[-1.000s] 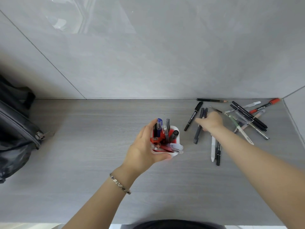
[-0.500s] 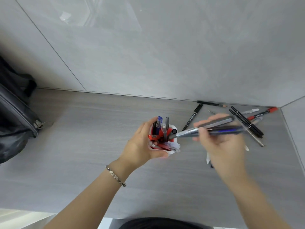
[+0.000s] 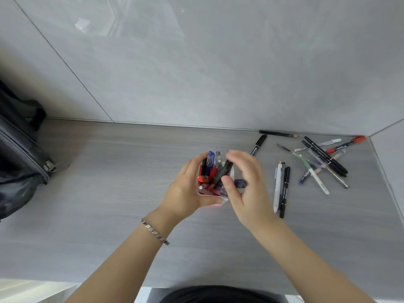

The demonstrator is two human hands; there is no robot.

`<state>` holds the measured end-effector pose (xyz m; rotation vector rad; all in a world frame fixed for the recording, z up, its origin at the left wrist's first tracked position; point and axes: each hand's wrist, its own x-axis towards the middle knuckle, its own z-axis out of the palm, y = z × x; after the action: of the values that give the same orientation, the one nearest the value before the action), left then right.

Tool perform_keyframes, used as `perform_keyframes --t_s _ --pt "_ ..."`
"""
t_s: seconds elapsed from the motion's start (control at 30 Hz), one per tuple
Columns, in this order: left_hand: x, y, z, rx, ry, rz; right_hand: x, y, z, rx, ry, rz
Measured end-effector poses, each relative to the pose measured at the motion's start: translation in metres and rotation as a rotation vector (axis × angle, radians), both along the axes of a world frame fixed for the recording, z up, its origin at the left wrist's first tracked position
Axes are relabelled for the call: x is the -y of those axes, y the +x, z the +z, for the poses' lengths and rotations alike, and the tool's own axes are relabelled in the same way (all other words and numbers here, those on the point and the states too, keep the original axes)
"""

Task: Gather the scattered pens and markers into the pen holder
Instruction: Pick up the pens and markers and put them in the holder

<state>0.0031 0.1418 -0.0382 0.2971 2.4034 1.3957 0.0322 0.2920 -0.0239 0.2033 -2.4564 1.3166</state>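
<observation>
Two bare forearms reach up from the lower edge onto a grey wood-grain table (image 3: 109,193); a metal bracelet (image 3: 154,231) circles the left wrist. The left hand (image 3: 185,193) is curled around the left wall of the pen holder (image 3: 223,201), a small white cup with a red inside, crowded with pens standing at mixed angles, among them a blue-capped pen (image 3: 210,159) and a clear one. The right hand (image 3: 247,189) sits at the holder's right rim, fingers loosely bent; thumb and fingers pinch a dark pen (image 3: 239,184) lying across the rim, and a black marker (image 3: 223,172) leans into the cup just beside the fingertips. Right of that hand, near it, a white pen (image 3: 277,189) and a thin black pen (image 3: 284,191) lie side by side; farther right a loose heap of pens and markers (image 3: 321,165) overlaps, with a red-capped marker (image 3: 347,144) at the far corner. A single black marker (image 3: 258,144) and a pencil (image 3: 278,134) lie by the wall; a dark bag (image 3: 19,154) rests at the left edge.
</observation>
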Motion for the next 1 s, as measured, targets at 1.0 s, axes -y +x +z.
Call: perform_keyframes --t_s 1.0 --pt "-0.001 0.0 0.003 0.023 -0.071 -0.014 -0.12 -0.025 -0.068 0.97 0.286 -0.513"
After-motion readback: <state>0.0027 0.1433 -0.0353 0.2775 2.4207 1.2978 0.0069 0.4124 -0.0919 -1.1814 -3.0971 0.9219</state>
